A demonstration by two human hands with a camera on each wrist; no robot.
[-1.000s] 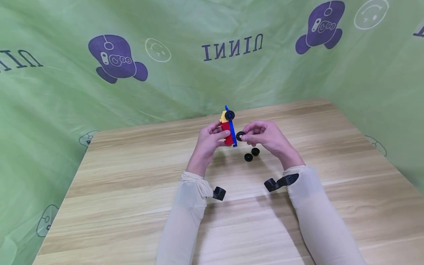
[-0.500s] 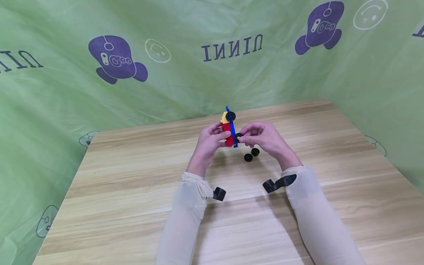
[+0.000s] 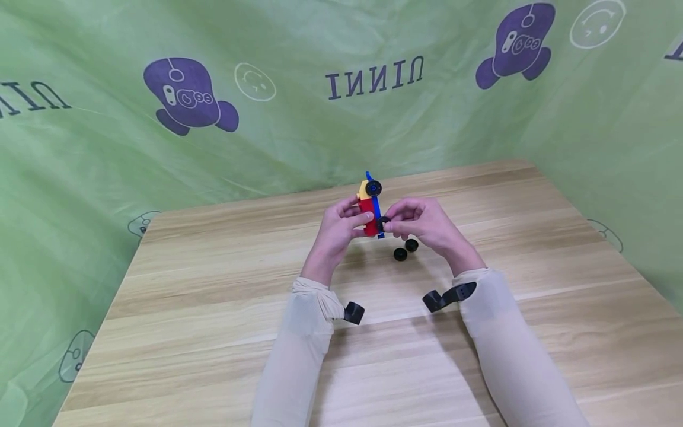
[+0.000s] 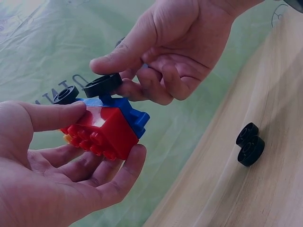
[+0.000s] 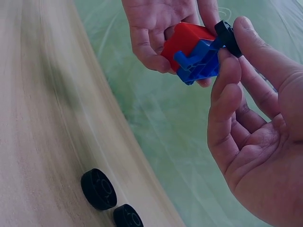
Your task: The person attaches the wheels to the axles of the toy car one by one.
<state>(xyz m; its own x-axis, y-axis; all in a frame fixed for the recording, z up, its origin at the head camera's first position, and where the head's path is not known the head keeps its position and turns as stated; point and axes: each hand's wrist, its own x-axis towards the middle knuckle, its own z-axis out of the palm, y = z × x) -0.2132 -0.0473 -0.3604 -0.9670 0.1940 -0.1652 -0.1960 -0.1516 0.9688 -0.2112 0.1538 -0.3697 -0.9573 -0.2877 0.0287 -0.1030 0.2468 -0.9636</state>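
Observation:
A toy block car [image 3: 366,205] with red and yellow bricks on a blue base is up off the table, tilted with its base toward the right. My left hand [image 3: 332,234] grips its red brick between thumb and fingers. One black wheel [image 3: 373,188] sits on the base near the yellow end. Another black wheel [image 4: 103,85] is pinched by my right hand [image 3: 427,222], thumb on its outer face. This wheel touches the blue base [image 5: 201,61] at the end of an axle stub; how fully it is seated I cannot tell.
Two loose black wheels [image 3: 400,254] [image 5: 98,189] lie close together on the wooden table [image 3: 213,296], below the right hand. A green printed curtain [image 3: 299,136] hangs behind the table's far edge. Dark camera mounts [image 3: 354,312] stick out from both wrists.
My right hand has moved slightly left, bringing the pinched wheel from a gap beside the car up against its blue base. The left hand and car have shifted very little.

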